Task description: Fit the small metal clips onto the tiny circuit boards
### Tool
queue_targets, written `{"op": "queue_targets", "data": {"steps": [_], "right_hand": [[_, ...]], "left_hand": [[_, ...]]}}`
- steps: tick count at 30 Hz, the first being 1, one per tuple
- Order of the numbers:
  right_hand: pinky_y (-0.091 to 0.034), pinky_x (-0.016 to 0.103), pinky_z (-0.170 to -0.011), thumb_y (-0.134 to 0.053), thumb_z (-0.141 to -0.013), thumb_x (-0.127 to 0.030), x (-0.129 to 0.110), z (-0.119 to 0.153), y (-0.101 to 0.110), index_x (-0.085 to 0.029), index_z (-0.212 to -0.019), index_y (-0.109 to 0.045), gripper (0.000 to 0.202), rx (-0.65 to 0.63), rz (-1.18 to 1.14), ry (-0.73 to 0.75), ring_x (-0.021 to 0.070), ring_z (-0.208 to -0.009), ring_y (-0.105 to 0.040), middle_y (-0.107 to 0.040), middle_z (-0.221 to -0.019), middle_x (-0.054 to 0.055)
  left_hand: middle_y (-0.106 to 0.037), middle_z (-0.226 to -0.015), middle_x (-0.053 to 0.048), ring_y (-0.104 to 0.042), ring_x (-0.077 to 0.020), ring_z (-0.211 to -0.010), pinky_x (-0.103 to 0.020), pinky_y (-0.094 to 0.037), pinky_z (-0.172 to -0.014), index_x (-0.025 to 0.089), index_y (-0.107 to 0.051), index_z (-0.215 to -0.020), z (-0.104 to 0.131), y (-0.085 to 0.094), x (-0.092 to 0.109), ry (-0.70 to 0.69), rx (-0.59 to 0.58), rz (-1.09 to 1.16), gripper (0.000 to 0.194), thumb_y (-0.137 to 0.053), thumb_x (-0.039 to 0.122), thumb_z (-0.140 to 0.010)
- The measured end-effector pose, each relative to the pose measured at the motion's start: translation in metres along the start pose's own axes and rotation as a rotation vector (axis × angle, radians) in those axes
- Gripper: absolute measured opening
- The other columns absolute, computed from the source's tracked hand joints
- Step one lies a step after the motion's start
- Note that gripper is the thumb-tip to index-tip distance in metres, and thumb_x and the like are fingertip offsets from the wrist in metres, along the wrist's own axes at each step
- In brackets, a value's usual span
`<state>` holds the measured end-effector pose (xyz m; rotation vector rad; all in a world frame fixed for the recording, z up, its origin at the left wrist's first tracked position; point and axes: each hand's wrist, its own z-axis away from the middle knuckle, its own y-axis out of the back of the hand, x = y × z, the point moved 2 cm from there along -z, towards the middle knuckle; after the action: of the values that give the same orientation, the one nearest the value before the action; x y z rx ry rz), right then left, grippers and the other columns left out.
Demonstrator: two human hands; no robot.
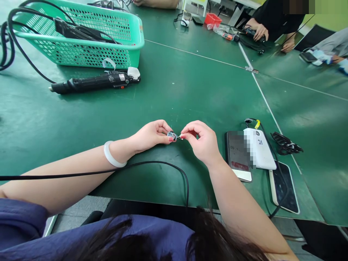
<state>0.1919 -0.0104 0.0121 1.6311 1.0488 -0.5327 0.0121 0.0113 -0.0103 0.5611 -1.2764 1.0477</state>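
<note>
Between thumb and fingers, my left hand [153, 134] pinches a small grey-blue part [172, 135], perhaps a little circuit piece; its exact kind is too small to make out. My right hand [199, 139] is closed at the fingertips on a tiny pale piece with a dark end [180, 137]. The two pieces meet or nearly meet just above the green table [163, 98]; I cannot tell whether they are joined. A white bracelet [111, 155] circles my left wrist.
A green basket [89, 52] with cables and a black electric screwdriver [95, 81] lie at the far left. On the right are a dark phone-like device [231, 152], a white power bank [262, 148] and a phone [285, 188]. A black cable [152, 162] crosses my left forearm. Another person's hands [259, 30] work opposite.
</note>
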Motion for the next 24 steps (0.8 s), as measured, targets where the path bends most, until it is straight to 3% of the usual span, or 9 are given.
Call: {"op": "queue_targets", "data": {"steps": [8, 16, 20, 24], "right_hand": [[-0.048, 0.031, -0.072, -0.053, -0.086, -0.018, -0.012, 0.004, -0.007, -0.022, -0.08, -0.065, 0.014, -0.073, 0.237, 0.275, 0.0157, -0.079, -0.057, -0.063, -0.084, 0.003], [-0.049, 0.033, -0.071, -0.05, -0.088, -0.018, -0.014, 0.005, -0.011, -0.021, -0.081, -0.07, 0.021, -0.091, 0.327, 0.355, 0.0163, -0.076, -0.056, -0.065, -0.082, 0.005], [-0.049, 0.033, -0.071, -0.051, -0.087, -0.018, -0.013, 0.007, -0.012, -0.024, -0.083, -0.072, 0.022, -0.088, 0.267, 0.318, 0.0156, -0.076, -0.057, -0.066, -0.082, 0.003], [-0.051, 0.032, -0.071, -0.049, -0.088, -0.02, -0.004, 0.005, -0.006, -0.026, -0.087, -0.073, 0.024, -0.026, 0.123, 0.167, 0.0143, -0.076, -0.061, -0.067, -0.085, 0.002]], "left_hand": [[-0.069, -0.077, -0.003, -0.064, -0.0112, -0.071, -0.027, -0.049, -0.07, 0.014, -0.056, -0.081, 0.0, -0.002, 0.001, -0.022, -0.014, -0.069, 0.026, -0.076, 0.016, -0.066], [-0.069, -0.081, -0.002, -0.066, -0.0113, -0.072, -0.025, -0.05, -0.068, 0.014, -0.055, -0.081, 0.0, -0.002, -0.002, -0.021, -0.1, -0.089, 0.029, -0.078, 0.019, -0.064], [-0.07, -0.08, -0.003, -0.067, -0.0127, -0.075, -0.027, -0.051, -0.071, 0.014, -0.055, -0.079, 0.0, -0.002, -0.001, -0.034, -0.105, -0.078, 0.028, -0.078, 0.019, -0.064], [-0.072, -0.082, -0.006, -0.068, -0.0149, -0.079, -0.03, -0.052, -0.075, 0.013, -0.055, -0.08, 0.0, -0.001, 0.0, -0.019, -0.09, -0.01, 0.029, -0.079, 0.016, -0.063]]}}
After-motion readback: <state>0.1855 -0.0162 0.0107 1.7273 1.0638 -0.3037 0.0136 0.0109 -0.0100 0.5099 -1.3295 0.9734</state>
